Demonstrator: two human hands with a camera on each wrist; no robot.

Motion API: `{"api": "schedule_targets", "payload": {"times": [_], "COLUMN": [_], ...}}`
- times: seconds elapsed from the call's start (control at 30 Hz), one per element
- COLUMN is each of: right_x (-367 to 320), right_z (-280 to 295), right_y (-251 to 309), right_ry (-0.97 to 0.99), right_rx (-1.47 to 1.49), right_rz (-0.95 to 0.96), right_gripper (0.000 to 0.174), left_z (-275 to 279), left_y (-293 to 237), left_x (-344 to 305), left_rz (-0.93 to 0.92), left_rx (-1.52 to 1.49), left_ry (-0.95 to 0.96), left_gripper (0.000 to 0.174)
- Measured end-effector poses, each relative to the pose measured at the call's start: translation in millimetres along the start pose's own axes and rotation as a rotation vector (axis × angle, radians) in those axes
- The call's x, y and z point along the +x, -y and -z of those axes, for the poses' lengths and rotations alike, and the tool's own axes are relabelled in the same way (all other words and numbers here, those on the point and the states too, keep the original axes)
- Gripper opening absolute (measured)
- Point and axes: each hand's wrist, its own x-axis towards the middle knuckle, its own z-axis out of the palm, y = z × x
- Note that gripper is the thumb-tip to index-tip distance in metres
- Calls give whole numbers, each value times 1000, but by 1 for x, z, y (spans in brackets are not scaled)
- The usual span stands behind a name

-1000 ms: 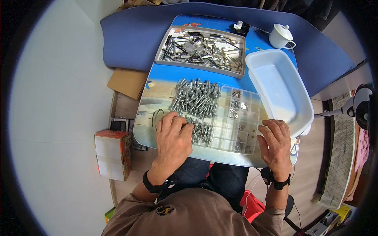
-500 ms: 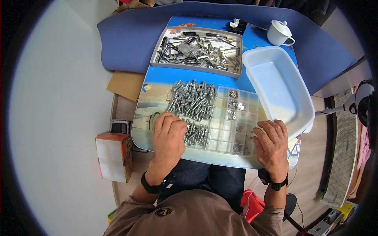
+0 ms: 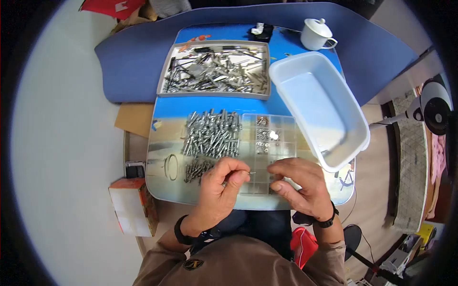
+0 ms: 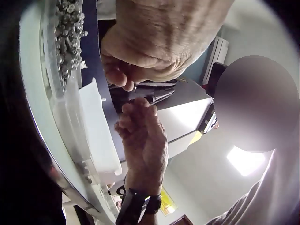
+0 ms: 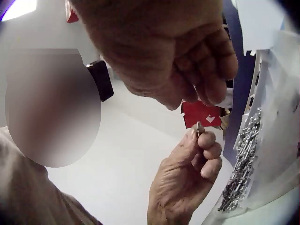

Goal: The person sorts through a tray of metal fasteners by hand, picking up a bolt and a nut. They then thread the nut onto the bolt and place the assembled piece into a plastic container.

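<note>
My left hand [image 3: 220, 187] pinches a small screw [image 5: 198, 126] between thumb and forefinger, its tip poking out toward the right hand. My right hand [image 3: 303, 187] faces it with fingers bent and thumb apart from them; nothing shows in its grasp. Both hands are raised over a clear compartment box [image 3: 248, 188]. Bolts [image 3: 212, 133] fill the box's upper left part, and smaller screws [image 3: 194, 170] lie below them, partly hidden by the left hand. Nuts and washers [image 3: 263, 136] sit in small compartments on the right.
Behind the box is a shallow tray [image 3: 214, 95] of mixed screws and metal pieces. A white plastic basin [image 3: 317, 105] stands at the right, with a lidded white mug [image 3: 316, 35] beyond it. A ring-shaped band [image 3: 171, 167] lies at the table's left.
My left hand has left the smaller screws and come up and right with a screw in its fingertips. The right hand has moved left from the box's right edge to face it.
</note>
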Motion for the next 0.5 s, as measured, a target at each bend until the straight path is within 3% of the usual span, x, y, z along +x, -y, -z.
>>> {"api": "schedule_targets", "payload": {"times": [0.03,0.27,0.5], "right_x": [3,14,16], "right_z": [0,2,0], "right_y": [-2,-23,-44], "right_ry": [32,36,22], "right_rx": [117,208,280], "right_rz": [-51,-114,-130], "right_gripper": [25,20,13], "left_z": [-4,-24,-33], "left_y": [-1,10,12], "left_x": [4,24,33], "left_rz": [3,-31,-22], "left_rx": [-30,-171,-131], "left_ry": [31,35,27], "left_gripper": [14,23,31]}}
